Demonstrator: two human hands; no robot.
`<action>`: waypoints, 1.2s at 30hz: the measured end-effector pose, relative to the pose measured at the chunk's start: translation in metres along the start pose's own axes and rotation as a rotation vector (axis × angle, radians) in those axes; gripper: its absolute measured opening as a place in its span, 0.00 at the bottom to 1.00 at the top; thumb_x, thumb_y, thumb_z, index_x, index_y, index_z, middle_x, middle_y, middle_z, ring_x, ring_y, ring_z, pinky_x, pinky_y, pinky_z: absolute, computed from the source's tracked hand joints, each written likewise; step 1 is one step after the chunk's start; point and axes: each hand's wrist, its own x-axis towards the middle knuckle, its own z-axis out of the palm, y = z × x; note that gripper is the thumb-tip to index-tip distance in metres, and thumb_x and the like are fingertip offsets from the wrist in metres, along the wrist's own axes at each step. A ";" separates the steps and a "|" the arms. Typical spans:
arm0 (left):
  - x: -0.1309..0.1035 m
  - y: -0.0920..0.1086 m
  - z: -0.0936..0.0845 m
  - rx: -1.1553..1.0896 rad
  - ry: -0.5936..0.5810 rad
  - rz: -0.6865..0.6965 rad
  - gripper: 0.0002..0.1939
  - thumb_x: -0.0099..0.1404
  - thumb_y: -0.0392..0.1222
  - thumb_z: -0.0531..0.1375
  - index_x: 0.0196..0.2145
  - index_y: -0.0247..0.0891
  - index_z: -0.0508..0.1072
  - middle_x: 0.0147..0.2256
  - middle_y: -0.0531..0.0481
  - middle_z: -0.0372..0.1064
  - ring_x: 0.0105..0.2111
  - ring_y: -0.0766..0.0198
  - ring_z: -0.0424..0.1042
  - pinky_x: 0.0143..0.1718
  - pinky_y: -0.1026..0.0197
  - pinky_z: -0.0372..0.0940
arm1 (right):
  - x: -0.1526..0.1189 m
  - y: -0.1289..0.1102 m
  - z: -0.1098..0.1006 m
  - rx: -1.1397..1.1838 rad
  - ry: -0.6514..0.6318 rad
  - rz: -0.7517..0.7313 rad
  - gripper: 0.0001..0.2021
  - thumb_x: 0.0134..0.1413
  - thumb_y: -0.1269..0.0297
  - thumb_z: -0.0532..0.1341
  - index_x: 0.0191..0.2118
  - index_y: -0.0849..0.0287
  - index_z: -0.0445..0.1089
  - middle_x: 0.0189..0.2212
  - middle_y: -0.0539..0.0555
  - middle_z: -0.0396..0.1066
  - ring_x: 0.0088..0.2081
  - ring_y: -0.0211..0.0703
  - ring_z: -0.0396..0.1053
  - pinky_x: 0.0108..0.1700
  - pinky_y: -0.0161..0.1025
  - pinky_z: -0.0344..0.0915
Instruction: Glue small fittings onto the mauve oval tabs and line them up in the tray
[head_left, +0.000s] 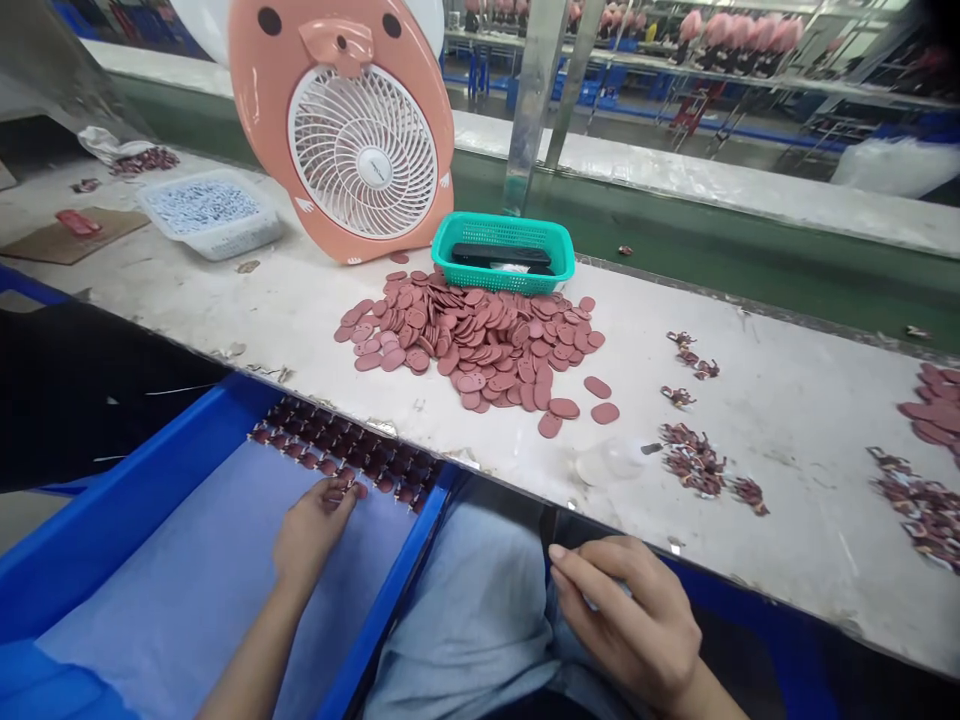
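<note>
Oval pile (pixel 480 345): landmark; loose dark red ovals on the table (pixel 787 450), stacked every which way, 3 or so strays at its right edge.
Crate (pixel 150 480): blue, below the table edge, near-left of the oval pile. Liner sheet (pixel 225 560) inside.
Rows (pixel 322 430): several lines of dark red pieces along the crate's far end, near-left of the oval pile. Look like ovals with cord bits attached.
Left hand (pixel 319 520): over the near row, near-left of the oval pile, fingertips pinching 1 small piece (pixel 361 491). Can't tell if it's down on the sheet.
Right hand (pixel 630 620): near-right of the oval pile, over the person's lap, fingers half curled. Can't tell if anything's in it.
Bundles (pixel 694 460): dark red with pale ends, right of the oval pile; 2nd heap (pixel 919 510) farther right.
Progress: rows fill only the crate's far strip; most of the sheet is uncovered. Plenty of ovals and bundles left, so likely early in this crate.
Green basket (pixel 502 228): just behind the oval pile.
Fan (pixel 262 110): behind-left of it.
</note>
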 end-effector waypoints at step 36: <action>-0.121 0.188 -0.020 -0.296 -0.006 1.113 0.07 0.69 0.37 0.60 0.41 0.44 0.78 0.38 0.52 0.79 0.39 0.60 0.75 0.43 0.59 0.68 | 0.028 0.009 0.000 0.757 0.196 0.766 0.16 0.60 0.61 0.65 0.51 0.51 0.62 0.35 0.48 0.68 0.30 0.37 0.67 0.33 0.34 0.67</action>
